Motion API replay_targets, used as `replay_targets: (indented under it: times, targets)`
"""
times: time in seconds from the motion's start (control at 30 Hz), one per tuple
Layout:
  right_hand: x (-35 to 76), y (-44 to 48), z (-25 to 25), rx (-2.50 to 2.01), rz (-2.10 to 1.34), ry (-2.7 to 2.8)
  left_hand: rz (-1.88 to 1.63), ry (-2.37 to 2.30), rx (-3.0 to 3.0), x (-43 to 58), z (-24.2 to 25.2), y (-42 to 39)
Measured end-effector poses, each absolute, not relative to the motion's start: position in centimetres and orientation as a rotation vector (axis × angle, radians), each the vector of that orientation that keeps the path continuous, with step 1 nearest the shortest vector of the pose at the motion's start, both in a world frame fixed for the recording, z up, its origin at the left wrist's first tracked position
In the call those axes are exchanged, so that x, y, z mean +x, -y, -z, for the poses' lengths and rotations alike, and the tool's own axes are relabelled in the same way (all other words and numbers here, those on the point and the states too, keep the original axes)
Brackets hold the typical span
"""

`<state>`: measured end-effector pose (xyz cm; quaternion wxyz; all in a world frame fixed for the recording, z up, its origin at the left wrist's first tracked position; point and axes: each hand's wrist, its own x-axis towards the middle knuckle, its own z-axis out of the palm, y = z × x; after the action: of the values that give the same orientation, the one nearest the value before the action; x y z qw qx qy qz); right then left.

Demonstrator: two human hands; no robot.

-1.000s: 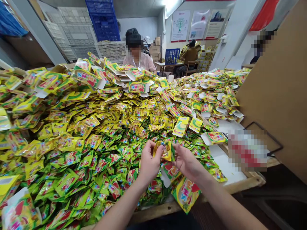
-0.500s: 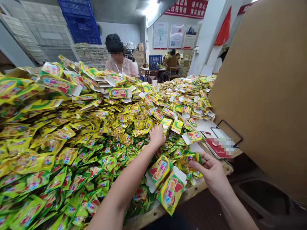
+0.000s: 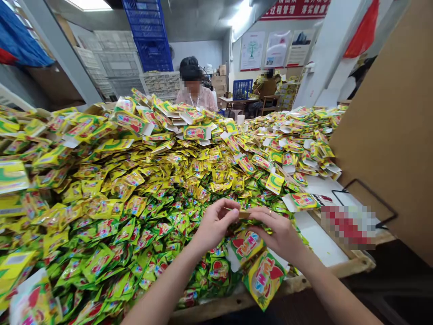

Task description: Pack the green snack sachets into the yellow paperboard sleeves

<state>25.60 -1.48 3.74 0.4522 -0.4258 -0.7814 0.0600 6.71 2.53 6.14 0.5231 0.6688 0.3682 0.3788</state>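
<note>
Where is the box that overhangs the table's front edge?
Right of centre near the bottom of the head view, the box lies just below another box and the right hand.

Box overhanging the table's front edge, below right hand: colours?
The box is yellow and green with multicoloured lettering; head view.

I see blue crates (image 3: 149, 34) at eleven o'clock among pale crates (image 3: 119, 58), a bright light (image 3: 241, 16) glowing at twelve, posters (image 3: 277, 48) under a red banner (image 3: 297, 10) at one.
</note>
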Motion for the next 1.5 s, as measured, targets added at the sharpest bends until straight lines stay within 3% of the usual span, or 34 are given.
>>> replay_targets:
  times: [0.1, 0.23, 0.37, 0.57, 0.77, 0.93, 1.07, 1.3, 1.5]
  targets:
    - [24.4, 1.0, -4.2, -1.099, -0.350, 1.671, -1.275, -1.112, 1.841, 6.7, -4.0, -1.7]
    - [22.7, 1.0, -5.8, -1.146, -0.828, 1.304, -1.248, -1.247, 2.420, 6.6, -2.9, -1.3]
    - [21.5, 1.4, -6.6, -1.074, -1.122, 1.240, -1.273, -1.456, 2.506, 5.7, -2.5, -1.9]
    - [21.3, 1.7, -7.6, -1.079, -0.683, 1.155, -1.138, -1.524, 2.436, 4.0, -1.7, -2.0]
    - [20.8, 1.3, -8.2, -1.190, -0.247, 1.612, -1.255, -1.503, 2.410, 3.8, -2.1, -1.4]
    - [21.6, 0.9, -9.9, -1.339, -0.554, 1.940, -1.330, -1.521, 2.548, 3.7, -2.3, -1.2]
    - [22.0, 0.0, -10.2, -1.379, -0.902, 1.901, -1.436, -1.373, 2.661, 3.8, -2.4, -0.8]
    - [21.3, -0.1, -10.3, -1.201, -0.864, 1.976, -1.283, -1.528, 2.503, 4.3, -2.4, -0.3]
    - [20.8, -0.7, -11.0, -1.328, -0.900, 2.016, -1.374, -1.515, 2.495, 4.4, -2.0, -0.2]
